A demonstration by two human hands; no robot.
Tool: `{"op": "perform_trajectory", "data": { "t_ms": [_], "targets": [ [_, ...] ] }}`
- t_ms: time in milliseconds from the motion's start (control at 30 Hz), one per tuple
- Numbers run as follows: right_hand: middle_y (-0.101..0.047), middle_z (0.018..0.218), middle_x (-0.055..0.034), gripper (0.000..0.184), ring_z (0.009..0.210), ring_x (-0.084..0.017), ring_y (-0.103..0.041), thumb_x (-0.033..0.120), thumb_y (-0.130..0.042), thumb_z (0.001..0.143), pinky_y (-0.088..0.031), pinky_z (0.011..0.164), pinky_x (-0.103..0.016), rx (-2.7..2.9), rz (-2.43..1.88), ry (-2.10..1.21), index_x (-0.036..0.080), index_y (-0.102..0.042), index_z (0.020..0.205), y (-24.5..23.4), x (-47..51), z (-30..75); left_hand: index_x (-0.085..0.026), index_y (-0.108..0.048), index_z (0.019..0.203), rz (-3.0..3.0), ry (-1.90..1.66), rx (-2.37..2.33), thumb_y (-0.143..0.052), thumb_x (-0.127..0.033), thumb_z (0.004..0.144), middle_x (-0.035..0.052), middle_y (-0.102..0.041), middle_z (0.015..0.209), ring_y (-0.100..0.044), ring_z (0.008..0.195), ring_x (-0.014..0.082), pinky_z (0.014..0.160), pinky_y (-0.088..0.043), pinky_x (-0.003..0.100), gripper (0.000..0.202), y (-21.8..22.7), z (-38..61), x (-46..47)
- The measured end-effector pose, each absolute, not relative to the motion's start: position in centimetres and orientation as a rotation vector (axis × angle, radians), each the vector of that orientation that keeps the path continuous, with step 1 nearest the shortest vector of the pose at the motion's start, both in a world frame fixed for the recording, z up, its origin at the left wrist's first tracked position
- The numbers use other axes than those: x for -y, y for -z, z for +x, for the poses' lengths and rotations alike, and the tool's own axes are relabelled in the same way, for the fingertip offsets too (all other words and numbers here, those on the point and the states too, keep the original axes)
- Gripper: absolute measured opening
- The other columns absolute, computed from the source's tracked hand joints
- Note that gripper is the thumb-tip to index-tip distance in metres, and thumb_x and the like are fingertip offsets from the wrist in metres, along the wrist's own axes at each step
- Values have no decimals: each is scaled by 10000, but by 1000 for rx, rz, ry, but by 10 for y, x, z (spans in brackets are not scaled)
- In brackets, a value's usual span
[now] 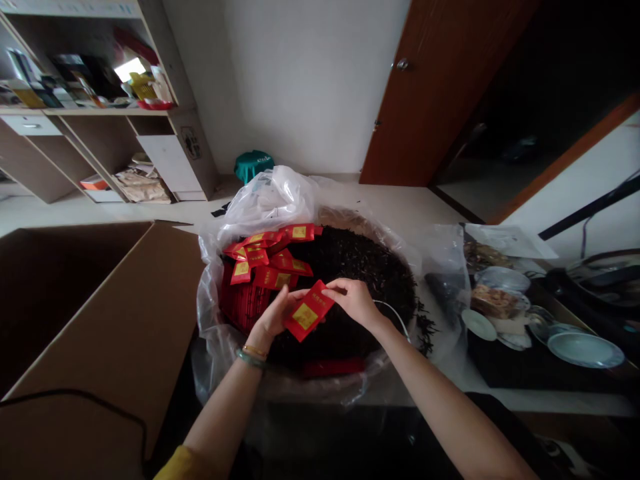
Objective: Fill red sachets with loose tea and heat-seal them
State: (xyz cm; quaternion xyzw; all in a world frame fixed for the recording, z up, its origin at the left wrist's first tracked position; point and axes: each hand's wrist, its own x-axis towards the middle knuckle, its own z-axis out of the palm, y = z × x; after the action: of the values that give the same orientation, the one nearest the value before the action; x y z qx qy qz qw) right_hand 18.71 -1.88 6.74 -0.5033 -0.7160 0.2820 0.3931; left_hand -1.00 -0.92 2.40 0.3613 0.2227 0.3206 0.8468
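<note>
A red packet with a gold label is held over a plastic-lined container of dark loose tea leaves. My left hand grips it from the left, with the fingers partly hidden behind it. At its upper right corner, my right hand pinches the edge between thumb and fingers. Several filled-looking red packets lie in a heap on the tea at the left. Below them sits a stack of flat red packets. Another red item rests at the container's near side.
A large open cardboard box stands at the left, with a dark cable across it. Clear plastic lining rises around the container. On the right, a dark surface carries a white lid, a pale dish and a tub.
</note>
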Motion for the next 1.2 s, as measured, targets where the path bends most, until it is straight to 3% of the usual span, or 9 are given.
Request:
{"op": "perform_trajectory", "data": {
  "t_ms": [100, 167, 333, 567, 733, 900, 1200],
  "targets": [
    [-697, 788, -41, 160, 681, -170, -628, 311, -597, 830, -503, 646, -283, 1822, -1250, -584, 199, -704, 871, -70, 22, 185, -151, -585, 1119, 980, -646, -575, -874, -328, 501, 93, -705, 933, -689, 720, 229, 649, -526, 311, 704, -27, -6, 15],
    [-683, 805, -43, 173, 706, -171, -615, 305, -603, 834, -510, 677, -297, 1880, -1190, -488, 213, -693, 950, -72, 24, 183, -120, -620, 995, 1057, -701, -680, -882, -277, 483, 54, -706, 831, -665, 671, 171, 673, -519, 288, 596, -25, 0, 17],
    [-657, 852, -67, 152, 837, -203, -579, 297, -638, 823, -494, 793, -349, 2081, -1047, -286, 200, -695, 925, -77, 26, 182, -99, -645, 947, 1164, -880, -778, -871, -342, 485, 19, -683, 739, -613, 628, 129, 645, -501, 254, 570, -18, 7, 13],
    [-599, 736, -35, 180, 732, -166, -558, 277, -593, 861, -482, 700, -292, 2245, -1175, -392, 185, -666, 725, -75, 26, 181, -91, -670, 927, 1287, -902, -822, -876, -342, 462, 8, -664, 737, -580, 655, 130, 644, -466, 233, 568, -17, 7, 15],
    [-610, 868, -49, 134, 803, -167, -594, 302, -594, 860, -491, 744, -282, 2097, -1125, -410, 196, -664, 902, -76, 26, 178, -89, -676, 910, 1293, -928, -818, -865, -376, 483, 24, -670, 742, -584, 660, 141, 650, -471, 244, 548, -16, 7, 14],
    [-602, 785, -39, 200, 732, -154, -590, 290, -523, 901, -492, 693, -272, 2168, -1128, -475, 193, -684, 832, -78, 27, 177, -90, -678, 904, 1296, -928, -820, -866, -375, 481, 25, -672, 744, -585, 661, 141, 648, -475, 243, 544, -15, 7, 14],
    [-626, 895, -71, 152, 906, -213, -564, 305, -585, 860, -499, 831, -380, 2132, -1090, -336, 211, -703, 878, -69, 25, 175, -87, -680, 925, 1309, -942, -831, -860, -371, 493, 22, -669, 726, -575, 637, 131, 632, -481, 240, 548, -16, 7, 14]
  ]
}}
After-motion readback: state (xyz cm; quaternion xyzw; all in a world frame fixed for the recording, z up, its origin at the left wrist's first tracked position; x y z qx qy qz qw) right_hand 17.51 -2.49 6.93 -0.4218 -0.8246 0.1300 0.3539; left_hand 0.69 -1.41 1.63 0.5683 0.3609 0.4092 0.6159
